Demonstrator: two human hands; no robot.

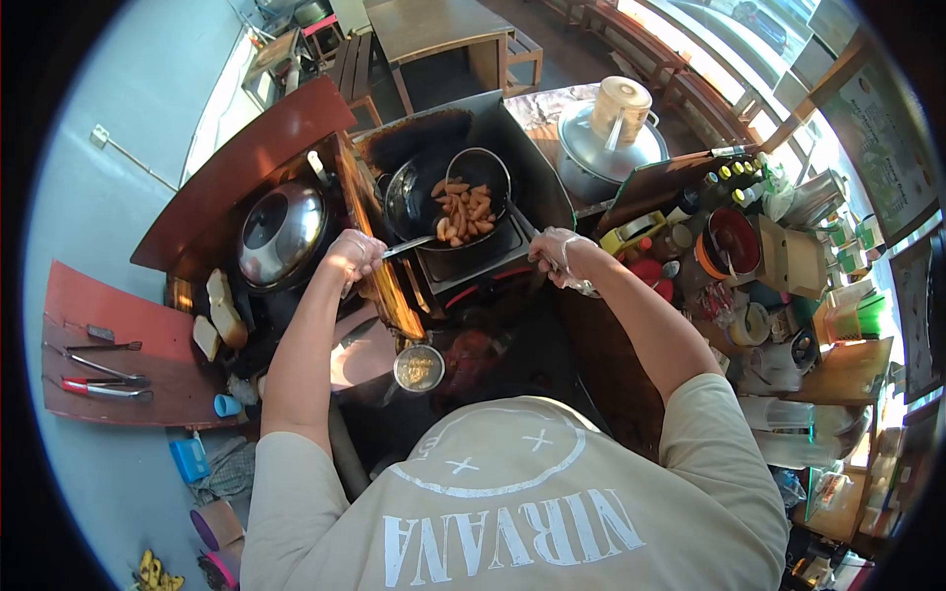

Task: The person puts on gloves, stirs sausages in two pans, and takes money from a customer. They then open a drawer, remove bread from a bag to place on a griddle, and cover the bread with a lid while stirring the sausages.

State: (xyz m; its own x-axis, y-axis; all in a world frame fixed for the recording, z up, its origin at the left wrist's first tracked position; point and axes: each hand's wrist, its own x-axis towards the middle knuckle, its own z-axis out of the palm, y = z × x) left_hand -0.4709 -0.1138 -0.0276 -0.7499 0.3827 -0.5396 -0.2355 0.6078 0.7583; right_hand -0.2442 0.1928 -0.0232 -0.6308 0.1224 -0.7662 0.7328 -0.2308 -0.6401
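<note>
My left hand [357, 256], in a clear plastic glove, is closed round the handle of a metal spatula [411, 245]. The spatula's far end reaches to the near edge of a dark wok [402, 202] on the stove. My right hand [562, 254], gloved the same way, grips a black handle [522, 219] at the wok's right side. Brown finger-shaped fried pieces [463, 212] are heaped at the right of the wok, where a smaller round rim [480, 150] overlaps it in this view. Whether the handle belongs to the wok or to that round piece, I cannot tell.
Left of the stove stands a lidded pan [283, 234] beside bread [226, 313]. A strainer-like bowl with crumbs [419, 368] is near my body. Tongs [106, 387] lie on a red board [99, 335]. A large lidded pot [606, 143] stands behind; bottles [724, 182] fill the right.
</note>
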